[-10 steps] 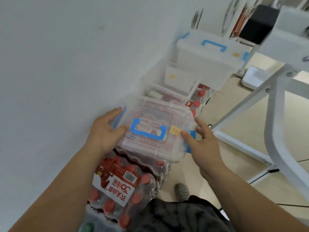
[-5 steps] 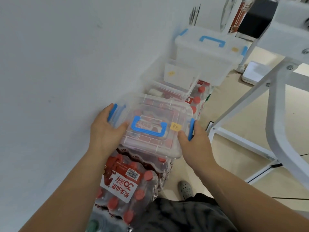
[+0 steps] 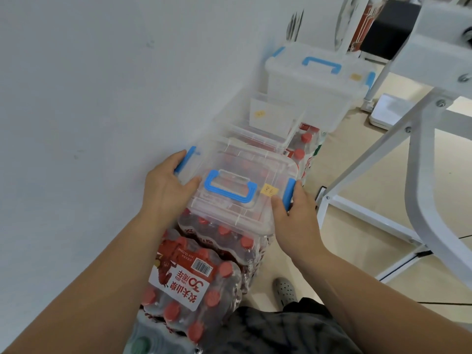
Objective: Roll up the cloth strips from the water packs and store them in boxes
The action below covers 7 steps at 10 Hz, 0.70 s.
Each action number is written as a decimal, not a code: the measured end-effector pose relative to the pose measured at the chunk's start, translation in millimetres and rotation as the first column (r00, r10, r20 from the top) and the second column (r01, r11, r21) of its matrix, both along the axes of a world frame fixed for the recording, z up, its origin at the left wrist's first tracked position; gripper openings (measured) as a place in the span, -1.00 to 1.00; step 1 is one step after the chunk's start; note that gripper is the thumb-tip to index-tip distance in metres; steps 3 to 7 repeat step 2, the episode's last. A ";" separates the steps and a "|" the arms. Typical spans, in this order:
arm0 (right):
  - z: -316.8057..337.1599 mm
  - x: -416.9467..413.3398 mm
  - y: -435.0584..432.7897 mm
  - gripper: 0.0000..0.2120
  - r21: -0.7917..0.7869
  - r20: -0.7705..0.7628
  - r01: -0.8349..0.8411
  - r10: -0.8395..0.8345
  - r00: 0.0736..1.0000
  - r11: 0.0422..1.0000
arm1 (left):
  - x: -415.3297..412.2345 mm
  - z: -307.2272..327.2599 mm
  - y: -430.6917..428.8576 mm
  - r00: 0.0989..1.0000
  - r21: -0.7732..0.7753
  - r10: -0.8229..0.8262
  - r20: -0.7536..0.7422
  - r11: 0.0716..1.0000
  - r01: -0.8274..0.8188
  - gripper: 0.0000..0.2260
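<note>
- In the head view, a white wall (image 3: 76, 98) closes off our left. A white metal frame (image 3: 419, 154) stands on the floor to our right, apart from the boxes. A grey shoe (image 3: 284, 291) shows on the floor just beside the packs.
- The water packs (image 3: 189, 284), with red bottle caps, run in a row along the wall. We count at least three, and the nearest has a red and white label.
- The small box (image 3: 237, 190) is clear, with a blue handle and a yellow sticker (image 3: 270, 191) on its shut lid. It sits on the second pack.
- Our left hand (image 3: 166, 185) grips its left end, fingers curled round the blue latch and thumb on the lid. Our right hand (image 3: 293, 215) grips the right end the same way.
- Through the lid we see only red caps below. We cannot tell whether cloth strips lie inside.
- Just behind it sits an open box (image 3: 258, 129), its contents unclear.
- Beyond that is a big box (image 3: 314, 90), lidded, with a blue handle.
- That makes three boxes, two of them lidded.
</note>
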State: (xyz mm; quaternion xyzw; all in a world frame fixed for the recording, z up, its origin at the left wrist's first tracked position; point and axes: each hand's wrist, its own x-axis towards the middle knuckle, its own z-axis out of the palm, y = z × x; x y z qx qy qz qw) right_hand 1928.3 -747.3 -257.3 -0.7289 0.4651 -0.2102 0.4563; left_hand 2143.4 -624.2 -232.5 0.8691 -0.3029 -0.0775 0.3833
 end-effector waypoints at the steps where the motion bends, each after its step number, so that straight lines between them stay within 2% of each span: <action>1: 3.9 0.3 1.8 -0.70 0.031 0.007 0.003 -0.003 1.000 1.000 | 7.1 0.8 -12.5 0.991 0.044 -0.054 0.123 0.998 0.049 -0.52; 2: 2.9 -3.5 -2.7 -0.43 0.118 0.034 0.021 -0.025 0.999 0.993 | 10.0 -4.2 -16.6 0.971 0.040 -0.010 0.240 0.999 0.000 -0.60; 7: 2.9 -3.5 -2.7 -0.43 0.118 0.034 0.021 -0.025 0.999 0.993 | 10.0 -4.2 -16.6 0.971 0.040 -0.010 0.240 0.999 0.000 -0.60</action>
